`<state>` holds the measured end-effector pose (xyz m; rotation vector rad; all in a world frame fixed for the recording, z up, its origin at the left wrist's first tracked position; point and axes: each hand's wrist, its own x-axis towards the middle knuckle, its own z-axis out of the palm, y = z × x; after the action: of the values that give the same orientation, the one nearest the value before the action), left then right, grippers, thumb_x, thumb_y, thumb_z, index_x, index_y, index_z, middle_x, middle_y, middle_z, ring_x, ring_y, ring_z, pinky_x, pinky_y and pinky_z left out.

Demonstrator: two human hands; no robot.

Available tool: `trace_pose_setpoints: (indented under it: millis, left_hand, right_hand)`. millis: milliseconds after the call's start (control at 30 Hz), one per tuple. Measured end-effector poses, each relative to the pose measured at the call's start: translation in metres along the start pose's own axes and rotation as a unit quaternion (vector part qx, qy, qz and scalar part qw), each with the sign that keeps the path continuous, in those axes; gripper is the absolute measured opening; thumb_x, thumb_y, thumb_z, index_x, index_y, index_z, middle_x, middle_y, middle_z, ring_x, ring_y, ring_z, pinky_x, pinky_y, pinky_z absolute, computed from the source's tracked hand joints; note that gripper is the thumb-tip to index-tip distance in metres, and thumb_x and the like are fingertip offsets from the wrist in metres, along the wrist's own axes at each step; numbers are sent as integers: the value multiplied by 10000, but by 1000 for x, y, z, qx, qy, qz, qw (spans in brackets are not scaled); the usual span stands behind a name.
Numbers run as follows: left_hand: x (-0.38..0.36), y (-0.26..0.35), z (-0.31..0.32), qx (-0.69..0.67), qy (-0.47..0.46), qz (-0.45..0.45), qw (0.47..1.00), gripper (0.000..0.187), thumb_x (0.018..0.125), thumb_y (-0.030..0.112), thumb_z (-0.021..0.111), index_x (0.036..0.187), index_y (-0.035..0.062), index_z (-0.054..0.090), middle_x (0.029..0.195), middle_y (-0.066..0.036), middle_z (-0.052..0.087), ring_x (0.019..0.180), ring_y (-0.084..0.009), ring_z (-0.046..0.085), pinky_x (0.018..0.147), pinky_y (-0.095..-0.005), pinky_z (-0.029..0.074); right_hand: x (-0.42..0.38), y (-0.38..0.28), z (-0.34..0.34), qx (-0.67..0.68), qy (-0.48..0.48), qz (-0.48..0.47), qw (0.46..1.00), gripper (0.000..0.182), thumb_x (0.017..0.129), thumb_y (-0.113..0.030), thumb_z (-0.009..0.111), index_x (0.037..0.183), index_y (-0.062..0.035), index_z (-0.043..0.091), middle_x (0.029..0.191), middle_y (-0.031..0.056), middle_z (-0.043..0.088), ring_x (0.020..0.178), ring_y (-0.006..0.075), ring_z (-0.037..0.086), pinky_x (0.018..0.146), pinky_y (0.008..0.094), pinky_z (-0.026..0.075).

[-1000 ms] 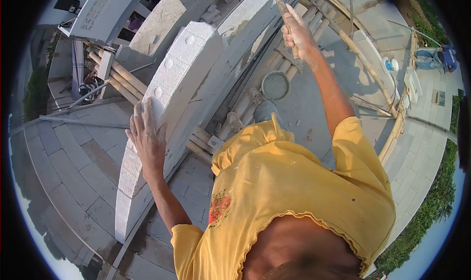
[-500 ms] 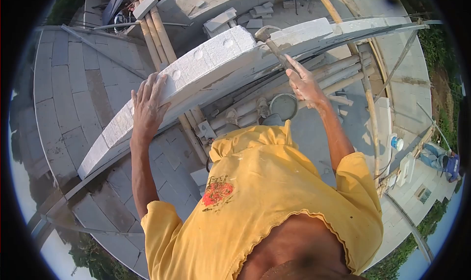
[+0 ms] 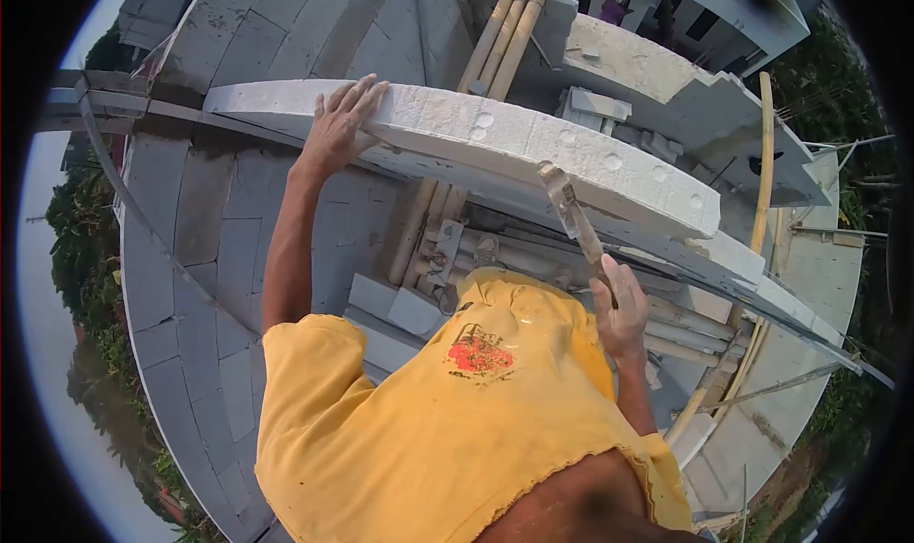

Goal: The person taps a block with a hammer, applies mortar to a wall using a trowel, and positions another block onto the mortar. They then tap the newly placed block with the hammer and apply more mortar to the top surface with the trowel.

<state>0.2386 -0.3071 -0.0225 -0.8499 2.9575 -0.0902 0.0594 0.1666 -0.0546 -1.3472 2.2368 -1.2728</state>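
Note:
My left hand (image 3: 343,124) lies over the top edge of a long white block (image 3: 533,132), its fingers stretched out across the top and its thumb on the near side. The block's rough top bears several shallow round dents. In my right hand (image 3: 621,305) is a hammer (image 3: 583,229), gripped by the handle with my fingers wrapped round it. The hammer is tilted up and to the left, and its head overlaps the block's near edge in this view. More of the pale wall (image 3: 657,246) shows under the block.
Bamboo poles (image 3: 500,43) lie beyond the wall, and pipe-like poles (image 3: 681,329) run below on my side. Block pieces (image 3: 600,105) are piled past the wall. Grey paving-like slabs (image 3: 205,219) spread at the left. One upright bamboo pole (image 3: 764,162) stands at the right.
The whole view has turned. The hammer head has shifted from beside the block's right end to its near edge, further along. My left hand is still on the block.

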Motion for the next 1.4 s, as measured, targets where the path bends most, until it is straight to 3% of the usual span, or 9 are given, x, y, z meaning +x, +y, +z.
trace_pose_setpoints:
  millis: [100, 233, 433, 533, 867, 1100, 1200, 1300, 1400]
  left_hand:
    - [14, -39, 10, -15, 28, 45, 998, 1024, 713, 358, 883, 1571, 352, 324, 1624, 52, 343, 1516, -280, 264, 1250, -661, 178]
    - [20, -60, 21, -62, -7, 46, 997, 1021, 710, 300, 886, 1566, 339, 331, 1599, 38, 392, 1517, -299, 265, 1249, -676, 150]
    - [27, -68, 33, -90, 34, 84, 992, 957, 733, 196, 866, 1544, 299, 367, 1588, 30, 406, 1491, -363, 300, 1229, -703, 168]
    - [21, -68, 38, -88, 39, 92, 991, 954, 729, 190, 868, 1540, 289, 376, 1579, 28, 419, 1484, -362, 311, 1224, -711, 171]
    - [20, -62, 14, -60, 4, 85, 995, 1018, 670, 314, 908, 1544, 298, 384, 1563, 12, 440, 1493, -311, 309, 1225, -710, 190]
    - [29, 54, -34, -119, -3, 212, 970, 1104, 627, 372, 928, 1562, 372, 341, 1594, 6, 387, 1509, -304, 280, 1238, -698, 141]
    - [41, 129, -45, -123, -8, 279, 952, 1025, 700, 336, 895, 1560, 371, 340, 1609, -7, 348, 1501, -318, 293, 1219, -706, 188]
    - [44, 183, -41, -125, -46, 324, 937, 890, 798, 284, 835, 1551, 354, 364, 1607, -40, 339, 1464, -335, 349, 1179, -709, 272]
    - [45, 193, -22, -74, -19, 331, 940, 769, 848, 243, 793, 1521, 334, 431, 1584, -47, 364, 1435, -339, 383, 1165, -696, 304]
  right_hand:
    - [106, -76, 16, 9, 45, -197, 979, 603, 855, 34, 736, 1419, -120, 591, 783, 76, 551, 645, 187, 540, 551, 311, 462]
    - [163, -134, 67, 81, 30, -179, 980, 584, 919, -28, 700, 1468, -151, 547, 798, 88, 553, 667, 220, 542, 611, 341, 485]
    - [166, -121, 122, -3, -85, -18, 996, 514, 1013, -146, 618, 1510, -156, 490, 1247, 210, 673, 1129, 340, 674, 931, 410, 518]
    - [159, -136, 119, 73, 46, -67, 994, 496, 1030, -173, 591, 1515, -196, 484, 1300, 213, 655, 1200, 348, 646, 965, 388, 510]
    - [123, -113, 72, 82, 81, 88, 989, 552, 1055, -417, 536, 1523, -135, 464, 1478, 156, 556, 1336, 282, 555, 1102, 373, 417]
    - [79, -98, -35, -44, 286, 95, 953, 512, 1074, -342, 519, 1533, -129, 444, 1442, 121, 588, 1298, 227, 571, 1087, 357, 434]
    - [57, -74, -29, -104, 298, 93, 944, 495, 1067, -267, 540, 1523, -104, 439, 1405, 165, 609, 1253, 304, 618, 1038, 374, 480]
    - [28, -42, -8, -65, 123, 230, 963, 504, 1046, -220, 560, 1527, -146, 431, 1338, 238, 624, 1179, 410, 639, 954, 426, 530]
    - [15, -52, -16, -33, 191, 213, 958, 508, 1045, -243, 555, 1531, -180, 425, 1260, 239, 658, 1106, 415, 661, 899, 445, 541]
